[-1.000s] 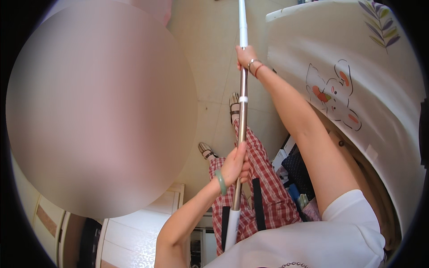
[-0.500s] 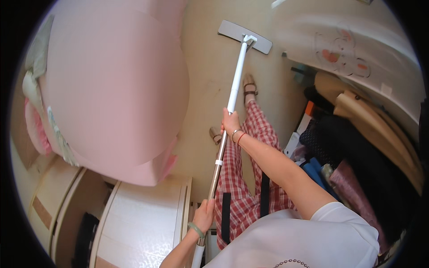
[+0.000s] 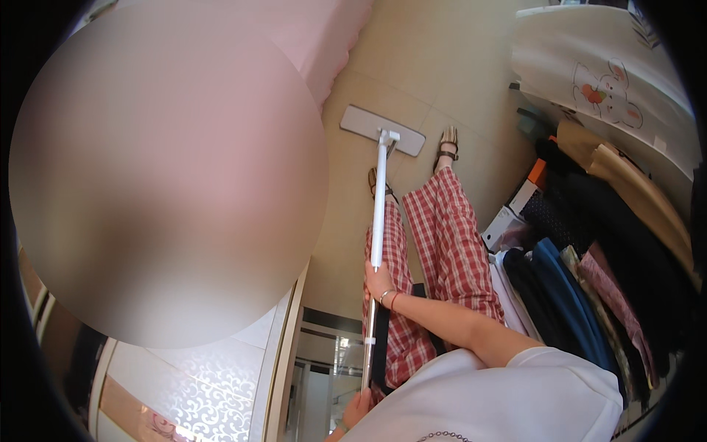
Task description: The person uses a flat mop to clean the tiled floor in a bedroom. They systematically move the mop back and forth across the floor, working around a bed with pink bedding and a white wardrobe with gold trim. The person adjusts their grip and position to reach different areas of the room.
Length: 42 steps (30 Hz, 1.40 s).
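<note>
A flat mop with a pale grey rectangular head rests on the beige tiled floor, just ahead of my sandalled feet. Its pole is white above and shiny metal below, and runs back toward my waist. My right hand is wrapped round the pole where the white part meets the metal. Lower down, at the bottom of the picture, my left hand grips the metal part. The pole's rear end is hidden by my left hand and the lower edge.
Hanging clothes crowd the right side, below a white cover with a rabbit drawing. A pink bed skirt lies ahead to the left. A white patterned cabinet stands at lower left. One round blurred patch hides much of the left.
The mop head has come back toward me and slightly left. Both hands have drawn back with the pole, still gripping it. My view has shifted, and a blurred patch now covers the left.
</note>
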### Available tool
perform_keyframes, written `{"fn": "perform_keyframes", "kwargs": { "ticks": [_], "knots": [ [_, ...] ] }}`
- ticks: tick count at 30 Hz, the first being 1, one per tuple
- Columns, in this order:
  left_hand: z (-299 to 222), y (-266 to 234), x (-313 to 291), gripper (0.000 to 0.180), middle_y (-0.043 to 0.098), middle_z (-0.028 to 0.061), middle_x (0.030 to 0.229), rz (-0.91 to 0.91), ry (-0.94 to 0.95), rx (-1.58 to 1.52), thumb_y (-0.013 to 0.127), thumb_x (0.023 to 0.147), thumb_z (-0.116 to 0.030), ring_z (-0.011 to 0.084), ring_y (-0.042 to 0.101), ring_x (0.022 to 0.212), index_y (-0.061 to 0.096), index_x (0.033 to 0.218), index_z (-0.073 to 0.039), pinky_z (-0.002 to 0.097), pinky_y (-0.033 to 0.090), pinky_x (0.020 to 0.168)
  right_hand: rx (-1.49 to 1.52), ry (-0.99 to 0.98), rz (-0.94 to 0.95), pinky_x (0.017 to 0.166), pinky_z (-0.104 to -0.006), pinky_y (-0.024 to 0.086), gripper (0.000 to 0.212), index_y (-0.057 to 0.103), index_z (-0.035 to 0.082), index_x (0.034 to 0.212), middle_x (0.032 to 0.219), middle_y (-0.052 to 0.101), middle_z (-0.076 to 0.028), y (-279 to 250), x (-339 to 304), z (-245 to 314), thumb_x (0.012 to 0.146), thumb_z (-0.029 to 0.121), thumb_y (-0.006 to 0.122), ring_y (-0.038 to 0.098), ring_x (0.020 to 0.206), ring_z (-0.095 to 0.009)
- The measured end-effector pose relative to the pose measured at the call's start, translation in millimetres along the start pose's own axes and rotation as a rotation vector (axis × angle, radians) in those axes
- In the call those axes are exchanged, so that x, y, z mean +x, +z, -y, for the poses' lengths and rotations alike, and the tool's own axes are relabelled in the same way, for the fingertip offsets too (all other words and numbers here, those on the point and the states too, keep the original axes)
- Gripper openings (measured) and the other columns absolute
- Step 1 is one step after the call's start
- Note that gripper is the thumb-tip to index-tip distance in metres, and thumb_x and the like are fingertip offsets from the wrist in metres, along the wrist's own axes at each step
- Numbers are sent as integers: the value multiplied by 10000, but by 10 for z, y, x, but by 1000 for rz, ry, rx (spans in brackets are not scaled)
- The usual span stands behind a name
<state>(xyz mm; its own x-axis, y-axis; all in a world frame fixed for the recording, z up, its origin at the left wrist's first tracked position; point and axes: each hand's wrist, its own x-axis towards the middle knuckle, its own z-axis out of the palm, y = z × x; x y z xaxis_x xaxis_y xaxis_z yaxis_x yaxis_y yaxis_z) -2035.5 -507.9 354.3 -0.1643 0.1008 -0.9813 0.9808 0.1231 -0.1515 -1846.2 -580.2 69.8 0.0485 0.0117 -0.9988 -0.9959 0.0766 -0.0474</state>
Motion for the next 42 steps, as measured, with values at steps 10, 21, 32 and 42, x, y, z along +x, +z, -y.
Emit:
{"fn": "perform_keyframes", "kwargs": {
  "ticks": [10, 21, 32, 42],
  "knots": [
    [-595, 283, 48, 390, 414, -23, 542, 99, -40, 171, 375, 943, -423, 74, 381, 455, 452, 749, -94, 239, 335, 422, -40, -73, 103, 252, -308, 384, 283, 342, 38, 841, 491, 428, -46, -204, 218, 193, 900, 280, 476, 465, 307, -170],
    [-2870, 907, 1190, 333, 315, -57, 512, 293, 53, -252, 378, 944, -424, 43, 279, 370, 388, 785, -132, 208, 226, 328, -216, -454, -34, 277, -352, 404, 305, 379, -17, 822, 546, 490, -106, -231, 1436, 2908, 878, 271, 460, 494, 317, -231],
    [-1082, 639, 142, 451, 378, -13, 492, 125, 70, -77, 336, 930, -500, 94, 341, 364, 431, 716, -114, 238, 250, 327, -204, -221, 84, 272, -357, 403, 296, 328, -6, 923, 574, 495, -119, -137, 358, 836, 905, 259, 461, 506, 334, -238],
    [-246, 701, -187, 489, 399, 10, 507, 156, -195, -156, 340, 927, -508, 100, 363, 396, 440, 702, -86, 240, 283, 366, -371, -45, 99, 280, -346, 423, 334, 319, -23, 953, 619, 526, -141, -371, 7, 25, 894, 262, 482, 514, 343, -224]
  ]
}}
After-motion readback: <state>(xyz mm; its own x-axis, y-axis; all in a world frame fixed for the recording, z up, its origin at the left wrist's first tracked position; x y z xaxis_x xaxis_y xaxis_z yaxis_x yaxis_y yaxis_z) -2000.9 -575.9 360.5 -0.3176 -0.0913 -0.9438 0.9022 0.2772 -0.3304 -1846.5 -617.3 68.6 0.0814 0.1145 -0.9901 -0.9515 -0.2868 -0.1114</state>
